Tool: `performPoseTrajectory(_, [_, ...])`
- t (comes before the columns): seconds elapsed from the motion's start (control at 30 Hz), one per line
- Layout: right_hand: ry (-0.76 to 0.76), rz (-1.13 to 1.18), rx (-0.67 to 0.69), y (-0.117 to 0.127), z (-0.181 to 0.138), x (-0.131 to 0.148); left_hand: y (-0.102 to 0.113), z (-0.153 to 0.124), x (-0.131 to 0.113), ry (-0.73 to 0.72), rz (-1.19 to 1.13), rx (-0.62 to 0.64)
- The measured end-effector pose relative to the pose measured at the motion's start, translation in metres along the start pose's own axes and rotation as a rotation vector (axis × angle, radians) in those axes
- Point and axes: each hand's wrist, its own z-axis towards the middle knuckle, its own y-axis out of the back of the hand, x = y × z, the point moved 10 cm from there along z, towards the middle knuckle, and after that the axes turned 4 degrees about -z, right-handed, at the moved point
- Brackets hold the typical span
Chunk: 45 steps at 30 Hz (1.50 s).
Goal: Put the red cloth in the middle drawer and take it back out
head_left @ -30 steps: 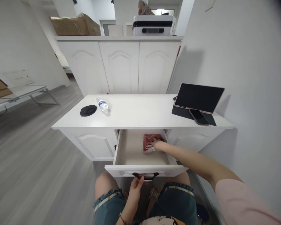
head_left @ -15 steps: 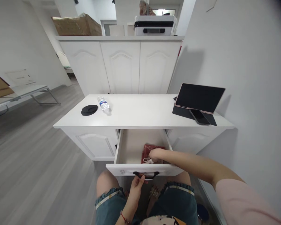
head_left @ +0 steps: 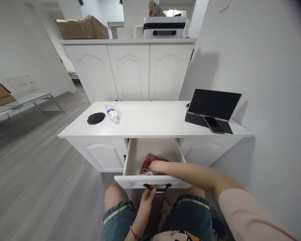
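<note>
A white drawer (head_left: pixel 130 182) stands pulled out beneath the desk top. My left hand (head_left: pixel 147 198) grips the black drawer handle (head_left: pixel 163 189) from below, thumb at its front. Inside the drawer, my right hand (head_left: pixel 157 166) is closed on a flat red patterned pouch (head_left: pixel 146 164), close behind the drawer front. A pale cord loop (head_left: pixel 145 171) shows beside my fingers. My right hand and forearm cover part of the pouch, and the drawer front hides its near edge.
On the white desk (head_left: pixel 150 120) are a clear water bottle (head_left: pixel 111 112), a black round item (head_left: pixel 96 118), a tablet (head_left: pixel 214 103) and a phone (head_left: pixel 214 125). A wall (head_left: pixel 273 100) borders the right side. My knees are below the drawer.
My right hand and the red pouch have shifted left inside the drawer, and the pouch has turned slightly. My left hand remains on the handle, and the drawer looks unmoved.
</note>
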Motion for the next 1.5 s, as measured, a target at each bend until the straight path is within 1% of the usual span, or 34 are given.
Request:
performPoseTrajectory(0.07, [-0.031, -0.038, 0.104, -0.006, -0.001, 0.000, 0.002, 0.002, 0.003, -0.002, 0.021, 0.000])
performPoseTrajectory(0.13, [-0.061, -0.063, 0.181, -0.009, -0.001, -0.002, 0.002, 0.002, 0.004, -0.008, 0.041, 0.006])
performPoseTrajectory(0.27, [-0.118, -0.063, 0.234, -0.008, -0.002, -0.009, 0.003, 0.002, 0.005, -0.014, 0.061, 0.005])
performPoseTrajectory(0.37, [-0.164, -0.017, 0.218, -0.001, -0.001, -0.021, 0.002, 0.000, 0.004, -0.002, 0.032, -0.008])
performPoseTrajectory(0.5, [-0.206, 0.079, 0.147, 0.012, 0.002, -0.043, -0.001, -0.004, -0.005, -0.031, 0.017, -0.021])
performPoseTrajectory(0.63, [-0.196, 0.198, 0.081, 0.027, 0.003, -0.059, -0.004, -0.006, -0.013, -0.041, -0.009, -0.033])
performPoseTrajectory(0.77, [-0.165, 0.326, 0.014, 0.050, -0.008, -0.068, -0.004, -0.002, -0.015, -0.053, -0.019, -0.035])
performPoseTrajectory(0.83, [-0.148, 0.379, -0.033, 0.063, -0.021, -0.072, -0.004, 0.000, -0.016, -0.064, -0.018, -0.035])
performPoseTrajectory(0.9, [-0.126, 0.430, -0.117, 0.078, -0.040, -0.076, -0.006, 0.004, -0.017, -0.070, -0.024, -0.027])
performPoseTrajectory(1.07, [-0.007, 0.594, -0.432, 0.125, -0.106, -0.076, -0.009, 0.019, -0.019, -0.073, -0.056, -0.018])
performPoseTrajectory(1.17, [-0.030, 0.556, -0.645, 0.154, -0.158, -0.079, -0.008, 0.029, -0.017, -0.064, -0.074, -0.023])
performPoseTrajectory(1.27, [-0.093, 0.413, -0.825, 0.175, -0.211, -0.079, -0.009, 0.038, -0.015, -0.047, -0.096, -0.025])
performPoseTrajectory(1.33, [-0.149, 0.257, -0.926, 0.181, -0.242, -0.075, -0.010, 0.042, -0.015, -0.044, -0.121, -0.022])
performPoseTrajectory(1.4, [-0.232, 0.053, -1.000, 0.177, -0.263, -0.068, -0.013, 0.047, -0.016, -0.040, -0.156, -0.009])
performPoseTrajectory(1.43, [-0.276, -0.042, -1.008, 0.170, -0.267, -0.064, -0.015, 0.050, -0.016, -0.037, -0.178, -0.004])
performPoseTrajectory(1.5, [-0.339, -0.164, -0.969, 0.147, -0.263, -0.057, -0.018, 0.055, -0.017, -0.032, -0.220, -0.001])
